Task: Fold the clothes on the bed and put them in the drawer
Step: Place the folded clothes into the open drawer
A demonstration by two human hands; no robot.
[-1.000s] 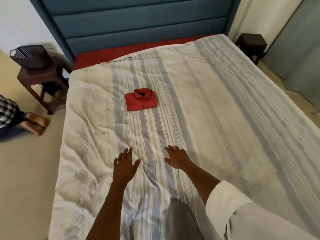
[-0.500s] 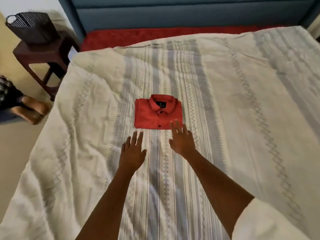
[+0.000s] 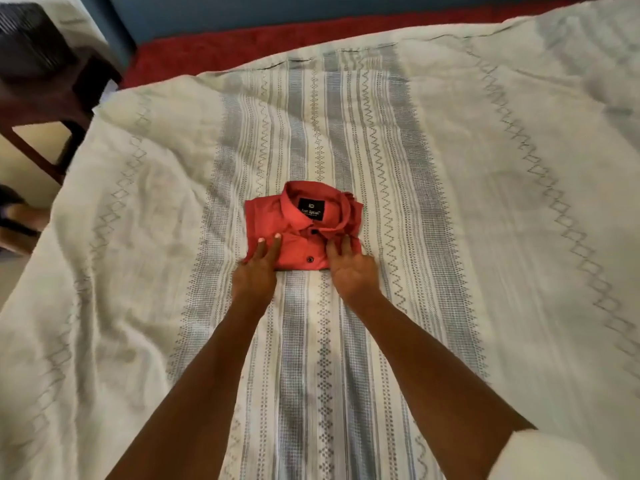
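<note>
Resting straight-fingered on the folded red shirt, left hand and right hand (seemingly flat), striped bedspread beneath

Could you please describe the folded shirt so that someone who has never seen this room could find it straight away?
Look at the cream bedspread with grey zigzag stripes covering the bed. Near its middle, on the central grey stripes, lies a red folded button-up shirt, collar up. It is the only red garment on the spread, has a black neck label, and both hands rest on its near edge.

A red shirt, folded square with collar up, lies flat mid-bed.
</note>
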